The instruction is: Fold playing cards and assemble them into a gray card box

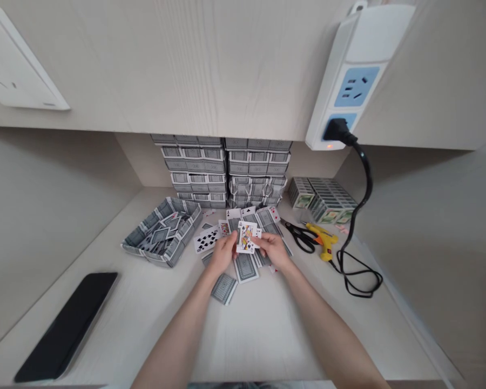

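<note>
My left hand (224, 250) is closed on the left edge of a queen playing card (246, 236), which faces up toward me. From the other side my right hand (274, 247) pinches the same card and a second one showing behind it at the right. Below and around both hands lie loose playing cards (246, 268), some face down with grey patterned backs. A spade card (207, 240) lies face up just left of my left hand. One folded-looking grey card piece (224, 288) sits nearer to me.
An open box made of cards (169, 258) holds card pieces at the left. Stacked card boxes (198, 166) stand at the back. Scissors (303, 237), a yellow glue gun (326, 240) with its cord, and card packs (332, 200) are at right. A black phone (71, 324) lies front left.
</note>
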Motion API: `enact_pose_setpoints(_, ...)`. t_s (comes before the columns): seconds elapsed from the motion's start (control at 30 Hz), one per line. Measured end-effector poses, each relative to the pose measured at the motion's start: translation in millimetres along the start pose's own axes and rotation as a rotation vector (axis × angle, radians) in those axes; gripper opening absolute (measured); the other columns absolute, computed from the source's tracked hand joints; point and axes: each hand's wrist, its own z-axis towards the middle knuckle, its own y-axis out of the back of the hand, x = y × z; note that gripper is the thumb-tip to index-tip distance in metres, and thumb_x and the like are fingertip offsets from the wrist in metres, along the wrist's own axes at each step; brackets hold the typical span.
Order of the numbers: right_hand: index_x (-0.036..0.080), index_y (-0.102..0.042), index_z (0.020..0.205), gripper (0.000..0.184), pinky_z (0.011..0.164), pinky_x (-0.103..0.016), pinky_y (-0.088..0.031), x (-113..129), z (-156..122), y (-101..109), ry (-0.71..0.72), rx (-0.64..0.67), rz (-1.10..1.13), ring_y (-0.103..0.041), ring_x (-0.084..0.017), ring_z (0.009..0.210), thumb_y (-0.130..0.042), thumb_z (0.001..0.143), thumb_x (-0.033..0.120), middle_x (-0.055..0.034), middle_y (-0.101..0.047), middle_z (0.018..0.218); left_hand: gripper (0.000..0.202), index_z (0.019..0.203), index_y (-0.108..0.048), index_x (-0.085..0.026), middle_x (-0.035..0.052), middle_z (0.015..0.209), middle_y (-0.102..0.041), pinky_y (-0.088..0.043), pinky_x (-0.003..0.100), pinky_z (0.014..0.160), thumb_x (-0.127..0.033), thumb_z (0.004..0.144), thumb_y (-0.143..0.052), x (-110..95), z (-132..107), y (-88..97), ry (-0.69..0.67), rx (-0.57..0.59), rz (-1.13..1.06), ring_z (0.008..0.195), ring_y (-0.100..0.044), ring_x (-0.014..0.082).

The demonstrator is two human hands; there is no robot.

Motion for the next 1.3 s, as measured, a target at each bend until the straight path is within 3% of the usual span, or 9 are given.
enact_pose_setpoints(0.13, 0.016, -0.057, 0.055, 0.032, 0.035, -0.021, -0.02, -2.7, 2.0, 3.2, 0.014, -0.031, 0.011, -0.029, -0.005, 0.032, -0.064, 0.061, 0.046, 0.0071, -0.039, 0.034, 0.039, 0.054, -0.043, -0.017, -0.0046, 0.044, -0.041, -0.03, 0.02, 0.044, -0.049, 0.076, -0.042, -2.6, -0.1, 2.6, -0.089, 0.095, 0.119, 0.043, -0.039, 0.0087)
enact_pose_setpoints(0.4, 0.014, -0.062, 0.063, 0.034, 0.034, -0.021, -0.019, -7.3, 4.7, 1.4, 0.008, -0.013, -0.039, -0.029, -0.006, 0.032, -0.064, 0.06, 0.048, 0.007, -0.041, 0.035, 0.04, 0.049, -0.038, -0.017, -0.0047, 0.047, -0.034, -0.025, 0.021, 0.048, -0.043, 0.078, -0.04, 2.3, 1.6, 3.7, -0.206, -0.022, 0.43, 0.05, -0.032, 0.0088)
enact_pose_setpoints(0.57, 0.015, -0.059, 0.057, 0.033, 0.034, -0.02, -0.019, -1.8, 1.0, 2.0, 0.004, 0.06, -0.056, -0.029, -0.005, 0.032, -0.063, 0.062, 0.047, 0.0071, -0.04, 0.034, 0.037, 0.055, -0.046, -0.016, -0.0019, 0.054, -0.046, -0.031, 0.021, 0.053, -0.041, 0.081, -0.037, 3.2, 1.1, 5.0, -0.213, -0.027, 0.414, 0.056, -0.043, 0.0102)
enact_pose_setpoints(0.67, 0.015, -0.057, 0.052, 0.034, 0.034, -0.02, -0.021, 1.2, -0.6, 1.1, -0.007, 0.087, -0.084, -0.031, -0.006, 0.031, -0.063, 0.063, 0.047, 0.0061, -0.042, 0.034, 0.034, 0.06, -0.048, -0.016, -0.0026, 0.052, -0.048, -0.031, 0.02, 0.049, -0.041, 0.081, -0.038, 3.3, 0.6, 4.5, -0.16, -0.036, 0.329, 0.05, -0.044, 0.0097)
enact_pose_setpoints(0.8, 0.015, -0.058, 0.056, 0.034, 0.038, -0.02, -0.034, 1.4, 0.1, -1.5, -0.014, 0.1, -0.033, -0.042, -0.008, 0.036, -0.061, 0.064, 0.049, 0.0025, -0.052, 0.042, 0.035, 0.062, -0.051, -0.016, -0.0037, 0.045, -0.046, -0.029, 0.02, 0.045, -0.042, 0.081, -0.037, 3.9, 0.2, 3.4, -0.11, -0.062, 0.322, 0.041, -0.043, 0.0096)
enact_pose_setpoints(0.87, 0.016, -0.06, 0.063, 0.033, 0.048, -0.024, -0.043, 0.1, 1.3, -2.6, 0.0, 0.104, 0.027, -0.052, -0.012, 0.048, -0.061, 0.064, 0.048, 0.0001, -0.059, 0.052, 0.035, 0.062, -0.052, -0.016, -0.0033, 0.044, -0.047, -0.029, 0.02, 0.046, -0.042, 0.081, -0.037, 3.6, 0.2, 3.1, -0.137, -0.098, 0.383, 0.042, -0.043, 0.0098)
enact_pose_setpoints(0.97, 0.017, -0.061, 0.066, 0.031, 0.059, -0.028, -0.048, -3.4, 3.3, -3.4, 0.04, 0.108, 0.041, -0.056, -0.015, 0.06, -0.06, 0.066, 0.048, -0.0018, -0.062, 0.064, 0.036, 0.058, -0.051, -0.017, -0.0023, 0.045, -0.048, -0.027, 0.02, 0.045, -0.042, 0.081, -0.038, 1.7, -0.3, 2.8, -0.169, -0.13, 0.479, 0.044, -0.043, 0.0098)
enact_pose_setpoints(1.13, 0.017, -0.061, 0.065, 0.032, 0.054, -0.027, -0.044, -12.1, 4.1, -3.4, 0.12, 0.048, -0.11, -0.054, -0.016, 0.057, -0.053, 0.072, 0.047, -0.0021, -0.061, 0.061, 0.037, 0.057, -0.05, -0.018, -0.0026, 0.045, -0.049, -0.028, 0.02, 0.046, -0.042, 0.082, -0.038, -6.2, -5.9, 1.8, -0.194, -0.11, 0.557, 0.044, -0.045, 0.0095)
enact_pose_setpoints(1.3, 0.017, -0.057, 0.059, 0.034, 0.046, -0.022, -0.032, -14.9, -0.8, -6.7, 0.274, -0.088, -0.443, -0.046, -0.013, 0.046, -0.043, 0.079, 0.04, 0.0002, -0.053, 0.049, 0.032, 0.066, -0.053, -0.019, 0.0001, 0.05, -0.056, -0.033, 0.02, 0.051, -0.037, 0.085, -0.035, -13.8, -13.4, -2.8, -0.26, -0.062, 0.639, 0.052, -0.054, 0.0115)
